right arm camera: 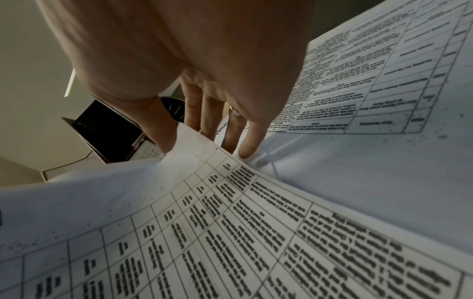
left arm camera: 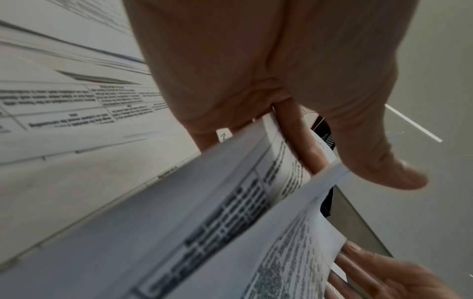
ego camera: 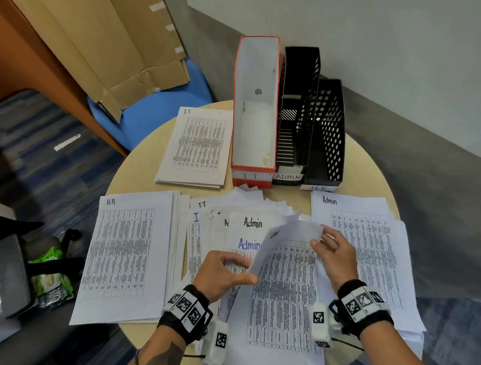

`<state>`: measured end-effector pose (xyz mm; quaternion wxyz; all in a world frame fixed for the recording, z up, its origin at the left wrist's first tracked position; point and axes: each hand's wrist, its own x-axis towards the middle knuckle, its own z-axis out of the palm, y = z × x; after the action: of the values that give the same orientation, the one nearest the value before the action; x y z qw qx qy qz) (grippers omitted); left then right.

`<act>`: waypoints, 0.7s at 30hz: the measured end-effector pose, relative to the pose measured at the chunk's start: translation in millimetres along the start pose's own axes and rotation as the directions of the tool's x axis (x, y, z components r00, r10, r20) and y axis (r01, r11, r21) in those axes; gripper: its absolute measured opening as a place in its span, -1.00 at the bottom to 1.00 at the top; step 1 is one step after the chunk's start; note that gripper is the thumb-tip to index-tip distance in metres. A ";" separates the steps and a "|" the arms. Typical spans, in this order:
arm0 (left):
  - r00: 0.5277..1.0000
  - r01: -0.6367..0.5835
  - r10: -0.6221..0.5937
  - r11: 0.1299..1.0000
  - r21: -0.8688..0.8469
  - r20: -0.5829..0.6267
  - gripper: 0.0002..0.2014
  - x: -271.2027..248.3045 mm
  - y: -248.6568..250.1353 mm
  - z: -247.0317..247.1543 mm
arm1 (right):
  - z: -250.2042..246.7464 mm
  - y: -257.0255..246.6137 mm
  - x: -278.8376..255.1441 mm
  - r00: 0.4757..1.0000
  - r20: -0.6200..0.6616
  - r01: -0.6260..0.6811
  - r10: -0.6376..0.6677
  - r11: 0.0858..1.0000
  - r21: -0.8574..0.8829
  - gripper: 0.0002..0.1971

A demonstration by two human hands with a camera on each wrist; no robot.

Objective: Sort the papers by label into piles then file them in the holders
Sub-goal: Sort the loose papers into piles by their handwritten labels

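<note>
Sorting is the step I am in, not filing: all 3 holders [ego camera: 286, 111] at the back of the round table [ego camera: 365, 165] stand empty. My right hand [ego camera: 336, 254] pinches the top edge of a loose sheet [ego camera: 282, 288], thumb above and fingers beneath, bowing it upward over the unsorted heap [ego camera: 243, 218] in the middle. My left hand [ego camera: 224, 271] curls around that sheet's left edge, thumb on top. Its label is too curled to read; the sheet under it says Admin. I judge the next move needs the label read, then the sheet carried to the Admin pile [ego camera: 374, 245] on the right, the HR pile [ego camera: 124, 256] on the left, or the IT pile [ego camera: 196, 145] beyond.
</note>
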<state>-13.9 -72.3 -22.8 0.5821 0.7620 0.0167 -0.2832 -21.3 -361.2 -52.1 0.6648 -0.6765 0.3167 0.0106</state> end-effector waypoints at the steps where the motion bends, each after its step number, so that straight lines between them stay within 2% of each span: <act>1: 1.000 0.001 -0.001 1.000 0.000 0.005 -0.62 -0.4 0.2 0.1 | 0.1 0.0 0.4 1.000 0.002 -0.006 0.006 1.000 0.008 -0.48; 5: 1.000 0.007 -0.007 1.000 -0.006 0.013 -0.66 -1.7 2.7 1.1 | -0.7 1.0 3.2 1.000 0.005 -0.006 0.006 0.999 -0.032 -0.40; 15: 1.000 -0.004 0.004 1.000 0.011 0.030 -0.69 -2.7 6.9 2.7 | -3.9 4.7 5.3 0.999 0.008 0.043 -0.043 0.990 -0.132 -0.65; 21: 1.000 -0.004 0.004 1.000 0.006 0.027 -0.67 -3.0 5.5 1.1 | -3.9 4.1 6.4 0.998 -0.007 0.052 -0.055 0.981 -0.186 -0.66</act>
<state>-14.9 -74.1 -16.8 0.5803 0.7600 0.0064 -0.2925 -19.6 -367.1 -58.1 0.5967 -0.7440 0.3000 0.0182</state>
